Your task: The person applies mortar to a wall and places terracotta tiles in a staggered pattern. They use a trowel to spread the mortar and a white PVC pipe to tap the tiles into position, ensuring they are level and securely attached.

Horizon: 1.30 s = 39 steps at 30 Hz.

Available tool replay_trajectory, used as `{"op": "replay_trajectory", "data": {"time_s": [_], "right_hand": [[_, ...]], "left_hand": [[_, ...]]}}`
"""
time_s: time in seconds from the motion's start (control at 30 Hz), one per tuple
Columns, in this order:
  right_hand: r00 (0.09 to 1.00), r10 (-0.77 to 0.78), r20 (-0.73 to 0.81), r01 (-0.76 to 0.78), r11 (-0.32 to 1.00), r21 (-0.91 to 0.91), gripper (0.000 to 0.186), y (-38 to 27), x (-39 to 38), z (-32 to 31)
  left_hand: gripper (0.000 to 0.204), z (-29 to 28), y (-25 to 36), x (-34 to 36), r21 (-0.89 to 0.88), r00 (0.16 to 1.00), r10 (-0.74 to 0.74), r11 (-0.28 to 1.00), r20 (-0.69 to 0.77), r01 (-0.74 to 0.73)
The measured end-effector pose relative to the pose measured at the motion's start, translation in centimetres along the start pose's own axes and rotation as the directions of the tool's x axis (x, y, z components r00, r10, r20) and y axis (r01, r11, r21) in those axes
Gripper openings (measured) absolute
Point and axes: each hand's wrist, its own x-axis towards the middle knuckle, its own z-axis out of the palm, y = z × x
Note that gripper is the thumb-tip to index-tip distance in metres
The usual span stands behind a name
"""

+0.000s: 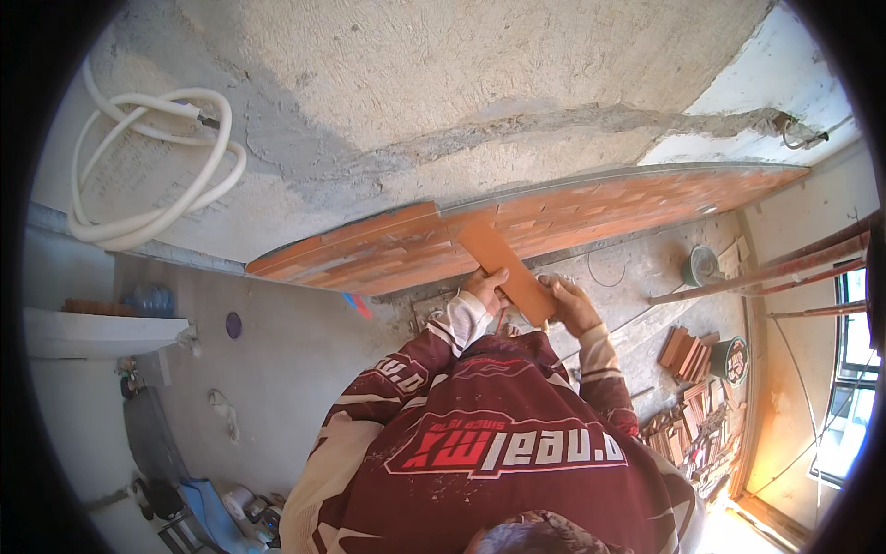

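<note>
A flat, oblong terracotta tile (pixel 506 266) is held slantwise in front of my chest, between both hands. My left hand (pixel 485 288) grips its left edge, the thumb lying on its face. At the tile's lower end my right hand (pixel 574 308) is closed on it from the right; some of its fingers are hidden. The tile's upper end overlaps, in this view, the band of terracotta tiles (pixel 572 217) set on the wall ahead. The top edge of that band steps up at its left part.
A rough plastered wall (pixel 415 83) rises above the tiles, with a coiled white hose (pixel 198 189) at left. Stacked tiles (pixel 688 425), a dark bucket (pixel 731 358) and a green bucket (pixel 701 265) stand on the right. Reddish poles (pixel 766 277) slant in from the right.
</note>
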Motion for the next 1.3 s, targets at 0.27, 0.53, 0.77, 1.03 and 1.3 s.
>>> {"op": "replay_trajectory", "data": {"time_s": [0.27,0.53,0.77,1.03,1.3], "right_hand": [[0.969,-0.166,-0.181,0.169,0.986,0.002,0.032,-1.6,1.4,-0.4],[0.977,-0.202,-0.07,0.152,0.888,-0.435,0.036,-9.0,5.9,-3.3],[0.959,-0.282,-0.02,0.259,0.903,-0.342,0.045,-11.2,9.1,-2.1],[0.917,-0.384,-0.11,0.331,0.884,-0.332,0.046,-10.7,12.2,-2.9],[0.805,-0.582,-0.113,0.456,0.73,-0.51,0.041,-8.7,15.3,-4.3]], "left_hand": [[0.036,3.6,1.3,0.7,0.123,0.988,0.083,0.99,-0.13,-0.067],[0.031,3.3,4.1,2.6,-0.011,0.951,0.181,0.982,-0.25,-0.189],[0.027,0.6,5.2,6.2,-0.203,0.954,0.246,0.939,-0.169,-0.278],[0.026,1.8,5.9,5.6,-0.154,0.945,0.252,0.946,-0.209,-0.286],[0.026,0.6,6.7,6.9,-0.229,0.922,0.265,0.915,-0.283,-0.333]]}}
